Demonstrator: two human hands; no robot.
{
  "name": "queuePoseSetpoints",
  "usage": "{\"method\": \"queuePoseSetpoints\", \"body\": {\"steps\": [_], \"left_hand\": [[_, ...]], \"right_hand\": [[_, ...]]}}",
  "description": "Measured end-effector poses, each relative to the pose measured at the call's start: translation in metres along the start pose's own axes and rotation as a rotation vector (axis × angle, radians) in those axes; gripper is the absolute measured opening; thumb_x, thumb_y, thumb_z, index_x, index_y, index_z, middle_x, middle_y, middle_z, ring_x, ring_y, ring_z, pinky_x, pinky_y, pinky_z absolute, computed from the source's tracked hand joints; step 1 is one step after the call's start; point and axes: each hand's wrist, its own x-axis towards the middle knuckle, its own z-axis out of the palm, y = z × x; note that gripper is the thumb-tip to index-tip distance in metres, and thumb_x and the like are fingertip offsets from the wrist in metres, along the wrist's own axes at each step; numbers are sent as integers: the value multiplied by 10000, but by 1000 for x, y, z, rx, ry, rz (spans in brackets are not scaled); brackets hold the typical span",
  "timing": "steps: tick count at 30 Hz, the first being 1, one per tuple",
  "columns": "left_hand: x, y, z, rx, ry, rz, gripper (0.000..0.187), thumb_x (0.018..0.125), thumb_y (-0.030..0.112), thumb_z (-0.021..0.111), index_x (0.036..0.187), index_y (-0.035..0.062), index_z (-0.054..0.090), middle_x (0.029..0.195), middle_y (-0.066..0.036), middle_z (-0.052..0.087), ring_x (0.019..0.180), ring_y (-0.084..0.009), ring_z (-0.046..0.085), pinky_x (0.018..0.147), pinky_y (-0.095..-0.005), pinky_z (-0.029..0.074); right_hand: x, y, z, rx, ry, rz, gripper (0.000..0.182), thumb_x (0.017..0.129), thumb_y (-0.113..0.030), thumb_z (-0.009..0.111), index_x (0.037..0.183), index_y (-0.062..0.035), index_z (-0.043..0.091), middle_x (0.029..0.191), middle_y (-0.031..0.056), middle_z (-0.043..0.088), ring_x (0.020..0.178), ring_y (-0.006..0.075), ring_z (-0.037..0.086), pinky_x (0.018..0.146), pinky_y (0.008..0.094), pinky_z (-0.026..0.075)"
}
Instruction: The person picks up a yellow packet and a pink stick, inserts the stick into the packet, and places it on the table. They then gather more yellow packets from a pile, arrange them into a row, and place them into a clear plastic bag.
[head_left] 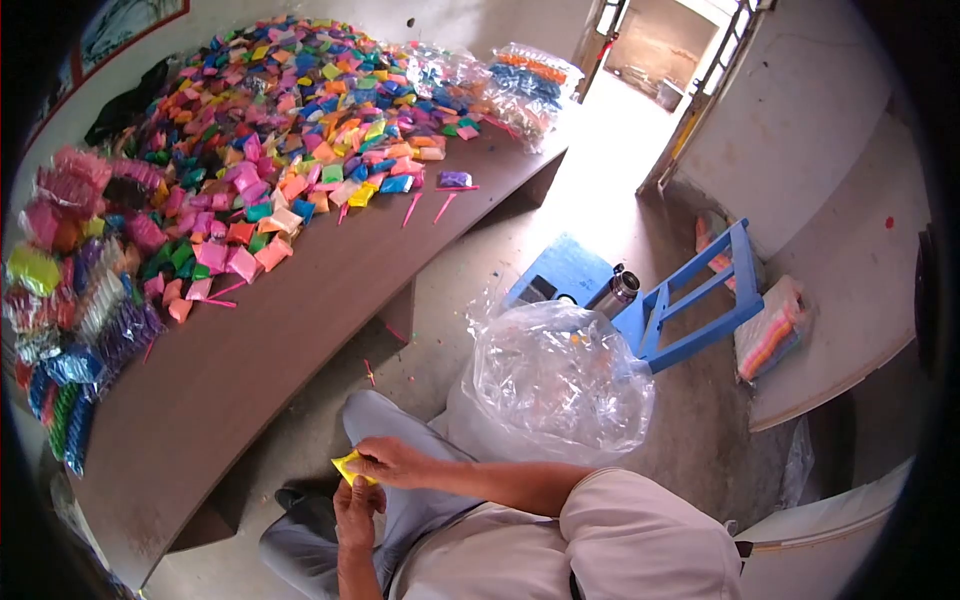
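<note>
Both my hands are together above my lap, closed on one small, shiny yellow packet (345,463). My right hand (393,462) comes in from the right and pinches the packet's upper side. From below, my left hand (355,508) grips its lower edge with the fingertips. My fingers cover part of the packet, and what is inside it cannot be made out.
A long brown table (300,310) carries a big heap of colourful packets (290,110) and bundled bags (100,310). A large clear plastic bag (560,380) stands beside my knee. Behind it are a blue chair (700,295) and a thermos flask (615,290).
</note>
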Motion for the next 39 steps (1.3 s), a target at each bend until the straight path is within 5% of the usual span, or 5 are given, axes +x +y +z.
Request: {"method": "queuePoseSetpoints", "body": {"steps": [3,9,16,24,39], "left_hand": [[3,-3,0,26,-7,5,352,983,397,526,1003,49,571,708,-16,567,585,-92,516,516,-235,398],[-5,3,11,-10,-11,10,358,988,410,510,959,57,566,696,-7,551,559,-87,497,497,-233,382],[-2,-14,3,118,24,29,438,981,489,480,895,65,549,637,2,521,517,-83,468,463,-237,359],[-6,0,11,202,46,36,456,989,497,451,885,61,538,613,6,493,495,-78,448,446,-239,352],[-8,18,3,-31,162,-74,304,1019,341,440,1021,56,546,729,-21,542,555,-92,469,459,-245,366]], "right_hand": [[-5,3,9,-81,32,-28,378,915,-342,622,817,21,581,739,178,587,676,362,563,581,411,416],[1,-12,-8,78,-168,67,377,937,-347,586,853,19,554,762,186,606,697,381,597,604,445,440],[-6,-24,5,-171,1,243,476,943,-433,548,797,20,570,721,201,624,674,392,613,594,463,451],[-5,2,2,242,-104,188,474,957,-434,537,816,16,589,705,124,615,626,178,570,582,363,461],[2,-23,4,456,-180,416,327,932,-335,592,894,-14,638,744,15,626,687,90,570,561,258,450]]}}
